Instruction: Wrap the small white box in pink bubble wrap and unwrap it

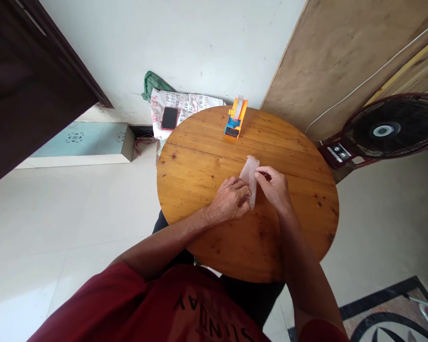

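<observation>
On the round table [199,190], both hands [231,199] pinching a translucent strip [250,178].

Round table [185,190] open wood left of my left hand [231,199], orange dispenser [236,121] blocking my far edge, fan [388,130] beyond the right rim
</observation>
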Demonstrator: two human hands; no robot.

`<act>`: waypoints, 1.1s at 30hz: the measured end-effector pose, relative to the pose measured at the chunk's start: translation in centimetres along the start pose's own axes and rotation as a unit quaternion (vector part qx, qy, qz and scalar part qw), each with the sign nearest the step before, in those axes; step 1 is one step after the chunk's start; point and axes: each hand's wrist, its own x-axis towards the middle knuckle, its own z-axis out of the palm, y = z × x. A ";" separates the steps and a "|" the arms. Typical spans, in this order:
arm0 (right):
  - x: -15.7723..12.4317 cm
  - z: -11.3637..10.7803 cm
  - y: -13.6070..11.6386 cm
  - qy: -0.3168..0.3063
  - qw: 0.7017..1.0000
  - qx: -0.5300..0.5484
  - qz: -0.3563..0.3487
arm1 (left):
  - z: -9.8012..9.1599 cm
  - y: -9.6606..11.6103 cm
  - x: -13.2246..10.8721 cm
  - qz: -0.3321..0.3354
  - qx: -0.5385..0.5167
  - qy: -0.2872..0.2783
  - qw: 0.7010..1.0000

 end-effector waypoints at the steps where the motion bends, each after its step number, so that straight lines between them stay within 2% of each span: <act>1: 0.4 0.0 0.0 -0.014 1.000 -0.008 -0.001 | 0.0 0.0 0.0 0.000 0.001 0.000 1.000; 3: 1.0 0.1 0.0 -0.031 0.999 -0.017 -0.004 | 0.0 0.0 0.0 -0.001 0.005 -0.002 1.000; 8: 2.1 0.3 -0.1 -0.028 0.999 -0.024 0.004 | 0.0 0.1 0.0 -0.007 0.006 -0.012 1.000; 12: 2.8 0.1 -0.4 -0.070 0.996 -0.048 0.025 | -0.1 0.2 0.0 -0.009 0.003 -0.009 1.000; 19: 3.9 0.2 -1.2 -0.123 0.991 -0.031 0.039 | -0.1 0.1 0.1 -0.007 0.001 -0.009 1.000; 22: 3.8 0.5 -0.7 -0.110 0.992 -0.027 0.046 | 0.0 0.1 0.1 -0.005 0.003 -0.008 1.000; 28: 3.3 0.9 0.9 -0.037 0.999 0.010 0.017 | 0.0 0.0 0.0 0.000 -0.003 -0.003 1.000; 33: 3.4 0.7 0.2 -0.016 1.000 0.009 0.016 | -0.2 0.0 0.0 -0.003 -0.008 -0.012 1.000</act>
